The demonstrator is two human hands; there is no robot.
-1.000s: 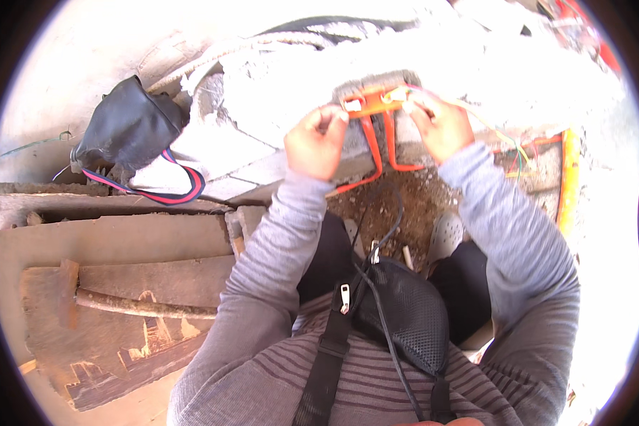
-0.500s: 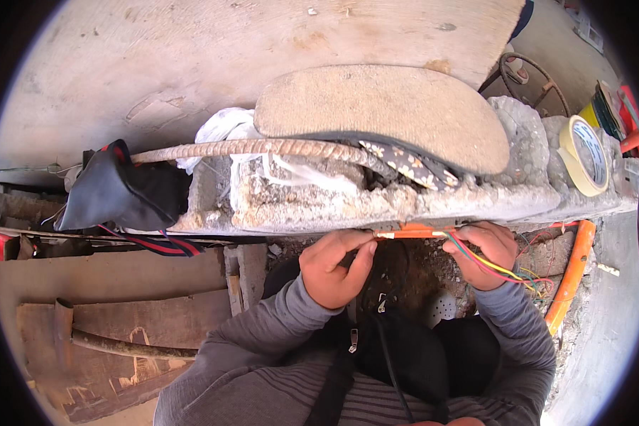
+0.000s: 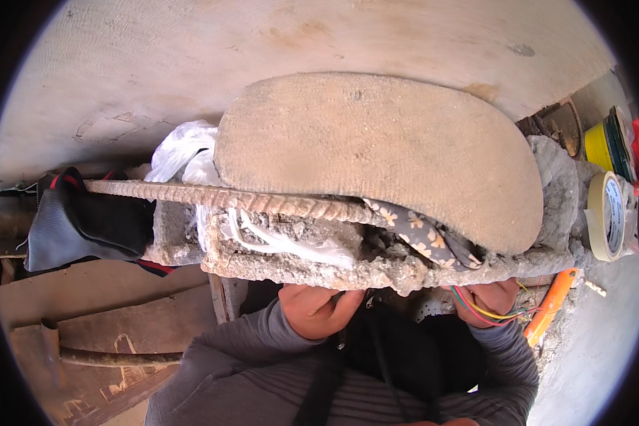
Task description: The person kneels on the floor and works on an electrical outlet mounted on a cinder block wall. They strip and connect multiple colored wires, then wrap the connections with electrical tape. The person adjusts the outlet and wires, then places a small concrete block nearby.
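Both my hands are low, tucked against the near edge of the rough concrete ledge (image 3: 319, 273), which hides their fingertips. My left hand (image 3: 314, 312) has its thumb and fingers bent together in a pinch. To its right, my right hand (image 3: 488, 299) is also curled. Red, yellow and green wires (image 3: 500, 313) trail rightward across the right hand. Half a second ago a slim orange piece with these wires stretched between both hands; the ledge covers it now. Beyond the right hand, a thicker orange pipe (image 3: 551, 305) leans.
An oval tan pad (image 3: 376, 153) lies on the ledge above a floral cloth (image 3: 427, 238). A ribbed steel bar (image 3: 234, 200) runs left to a black bag (image 3: 85, 224). White plastic (image 3: 184, 153) sits behind it. A tape roll (image 3: 598, 220) and yellow spool (image 3: 598, 147) stand right.
The view has shifted so the ledge sits lower and covers the orange piece and my fingertips. Both hands appear lower, keeping much the same curled pose.
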